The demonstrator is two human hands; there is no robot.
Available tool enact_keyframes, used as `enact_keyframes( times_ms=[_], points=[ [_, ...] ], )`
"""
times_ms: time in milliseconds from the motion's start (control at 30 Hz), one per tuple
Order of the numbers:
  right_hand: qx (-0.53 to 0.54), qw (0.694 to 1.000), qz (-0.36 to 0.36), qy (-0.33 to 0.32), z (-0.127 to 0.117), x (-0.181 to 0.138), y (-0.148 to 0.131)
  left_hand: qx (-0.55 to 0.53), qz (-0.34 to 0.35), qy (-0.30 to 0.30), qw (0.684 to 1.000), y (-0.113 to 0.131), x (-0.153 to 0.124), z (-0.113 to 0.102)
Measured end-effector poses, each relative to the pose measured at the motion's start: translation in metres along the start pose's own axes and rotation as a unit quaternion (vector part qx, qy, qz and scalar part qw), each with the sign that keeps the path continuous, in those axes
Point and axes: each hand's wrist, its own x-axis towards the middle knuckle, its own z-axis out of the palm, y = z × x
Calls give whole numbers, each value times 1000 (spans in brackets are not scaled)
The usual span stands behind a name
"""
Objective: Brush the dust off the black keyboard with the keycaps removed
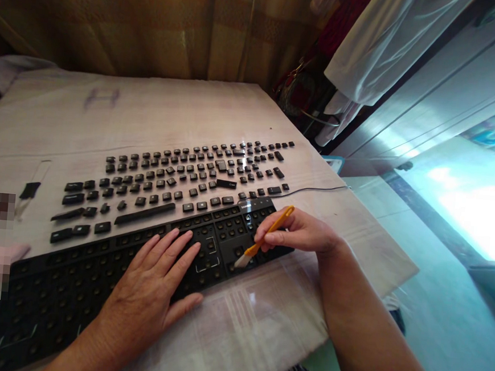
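A black keyboard (110,243) with its keycaps taken off lies slantwise along the near side of the table. My left hand (154,275) rests flat on its middle, fingers spread, covering part of the key sockets. Pinched in my right hand (293,229) is a small brush (269,233) with an orange handle and pale bristles. The bristles touch the sockets near the keyboard's lower right part. Behind the keyboard, loose black keycaps (171,171) are laid out in rows, among them a long space bar (144,214).
A plastic-covered table (185,109) carries everything. The keyboard cable (316,188) runs off to the right. At left lies a thin tool with a black middle (30,189). Pale cloth (366,40) hangs at upper right, and a curtain (157,24) stands behind. A blurred person's part shows at left.
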Motion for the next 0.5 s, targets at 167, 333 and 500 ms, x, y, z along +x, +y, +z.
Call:
enact_keyframes(
  times_ms=[167,333,500],
  points=[
    [-4,1000,-2,22,-3,-3,-2,-9,-1,3,1000,0,0,1],
    [-25,999,17,12,-2,0,1,-6,-4,-3,1000,-1,-2,2],
    [-22,999,23,8,0,2,3,-10,-9,-3,1000,0,-1,1]
  ],
)
